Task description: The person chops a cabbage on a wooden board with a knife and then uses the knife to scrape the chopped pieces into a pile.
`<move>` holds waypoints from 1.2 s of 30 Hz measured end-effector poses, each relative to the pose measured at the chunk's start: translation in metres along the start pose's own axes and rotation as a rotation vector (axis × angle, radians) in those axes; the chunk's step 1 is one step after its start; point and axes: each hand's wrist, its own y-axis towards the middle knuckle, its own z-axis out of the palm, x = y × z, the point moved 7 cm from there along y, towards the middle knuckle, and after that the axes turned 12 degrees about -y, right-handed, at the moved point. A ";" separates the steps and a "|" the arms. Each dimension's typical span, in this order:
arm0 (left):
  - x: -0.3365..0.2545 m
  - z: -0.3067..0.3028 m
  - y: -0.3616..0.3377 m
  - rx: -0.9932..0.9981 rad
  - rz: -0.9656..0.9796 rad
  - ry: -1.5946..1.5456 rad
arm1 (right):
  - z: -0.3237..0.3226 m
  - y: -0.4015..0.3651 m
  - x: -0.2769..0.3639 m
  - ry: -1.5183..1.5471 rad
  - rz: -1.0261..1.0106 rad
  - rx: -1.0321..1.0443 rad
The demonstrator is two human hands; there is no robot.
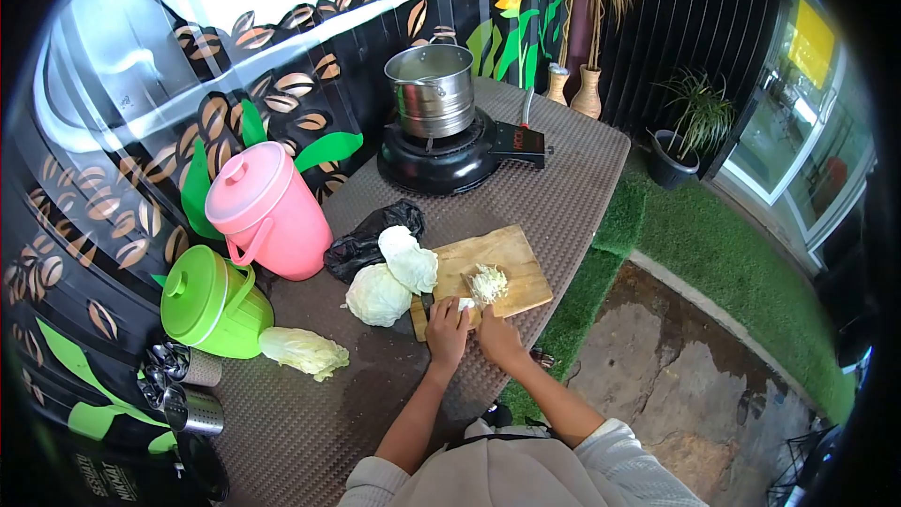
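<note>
A wooden cutting board [522, 268] lies near the table's edge with a heap of finely shredded cabbage [488, 284] on it. My left hand [447, 330] has its fingers bent over a small white piece of cabbage [466, 303] at the board's near side. Close beside it, my right hand [501, 338] is closed at the heap's near edge; what it grips is hidden under the fingers. A dark narrow object [427, 301] shows just past my left fingertips. Left of the board sit a cabbage head [377, 296] and a loose cabbage leaf [409, 259].
Behind the cabbage is a black plastic bag [368, 242]. A steel pot [432, 94] stands on a black portable stove [436, 164]. Along the wall are a pink lidded jug [272, 216], a green lidded jug [211, 305], a napa cabbage [305, 353] and a metal utensil holder [194, 410].
</note>
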 end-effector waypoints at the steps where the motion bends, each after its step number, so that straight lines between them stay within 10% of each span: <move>1: 0.002 0.001 -0.001 -0.007 -0.009 -0.009 | 0.000 -0.005 0.001 -0.003 0.018 -0.016; 36: 0.001 0.000 -0.005 -0.011 -0.020 -0.028 | 0.003 0.007 -0.001 0.012 0.023 -0.021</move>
